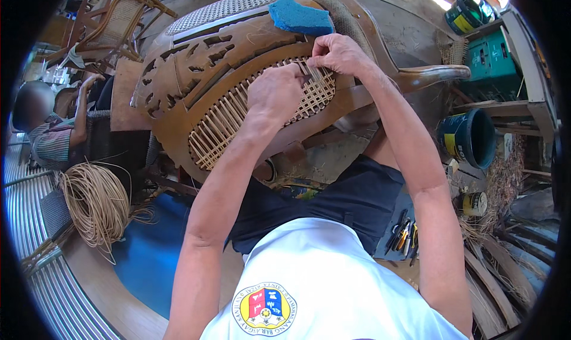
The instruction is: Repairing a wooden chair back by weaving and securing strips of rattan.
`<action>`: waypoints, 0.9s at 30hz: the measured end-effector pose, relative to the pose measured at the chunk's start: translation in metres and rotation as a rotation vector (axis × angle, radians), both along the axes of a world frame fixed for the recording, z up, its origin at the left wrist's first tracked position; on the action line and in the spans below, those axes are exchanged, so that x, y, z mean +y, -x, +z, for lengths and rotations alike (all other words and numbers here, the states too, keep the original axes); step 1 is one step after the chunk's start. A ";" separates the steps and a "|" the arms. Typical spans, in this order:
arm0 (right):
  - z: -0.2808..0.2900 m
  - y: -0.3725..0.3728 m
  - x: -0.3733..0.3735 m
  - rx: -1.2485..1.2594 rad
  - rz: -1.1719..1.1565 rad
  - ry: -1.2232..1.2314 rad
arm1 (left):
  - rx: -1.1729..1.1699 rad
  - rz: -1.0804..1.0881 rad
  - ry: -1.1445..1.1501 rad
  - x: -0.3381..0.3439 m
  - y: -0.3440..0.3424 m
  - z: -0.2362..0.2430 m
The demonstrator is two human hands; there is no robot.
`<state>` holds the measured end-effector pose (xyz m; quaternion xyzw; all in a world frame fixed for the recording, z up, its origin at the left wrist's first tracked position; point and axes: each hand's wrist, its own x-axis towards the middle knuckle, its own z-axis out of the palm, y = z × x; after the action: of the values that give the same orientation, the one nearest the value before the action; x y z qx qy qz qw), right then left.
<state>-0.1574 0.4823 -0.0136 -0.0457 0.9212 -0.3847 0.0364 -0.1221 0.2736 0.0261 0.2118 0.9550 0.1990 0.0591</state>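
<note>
A carved brown wooden chair frame (172, 139) lies in front of me, with an oval panel of woven cane (223, 126) set in it. The panel's right end carries a closer criss-cross weave than the left, where long strands run side by side. My left hand (275, 93) is curled closed over the middle of the panel, its fingertips mostly hidden. At the panel's upper right edge, my right hand (342, 55) pinches a cane strand with thumb and forefinger. A blue sponge-like block (300, 16) rests on the frame just beyond my right hand.
A coil of cane (95, 200) hangs at the left, near another seated person (56, 132). Dark buckets (468, 139) and a green crate (491, 60) stand at the right. Several hand tools (404, 236) lie beside my right thigh. A cane-backed chair (119, 22) stands far left.
</note>
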 end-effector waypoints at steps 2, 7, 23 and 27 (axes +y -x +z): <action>0.001 -0.002 -0.002 0.013 0.005 0.014 | -0.078 0.062 -0.136 -0.007 -0.003 -0.011; 0.000 -0.004 -0.003 0.038 0.003 -0.020 | -0.192 0.180 -0.425 -0.018 -0.009 -0.041; 0.000 -0.003 0.013 -0.029 0.028 0.154 | 0.008 -0.030 -0.199 -0.001 0.012 -0.023; 0.000 -0.004 0.010 -0.081 0.003 0.197 | -0.186 0.090 -0.431 -0.007 0.006 -0.037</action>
<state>-0.1535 0.4923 -0.0132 -0.0349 0.8767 -0.4747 0.0695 -0.1278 0.2668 -0.0104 0.1576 0.8894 0.4193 0.0914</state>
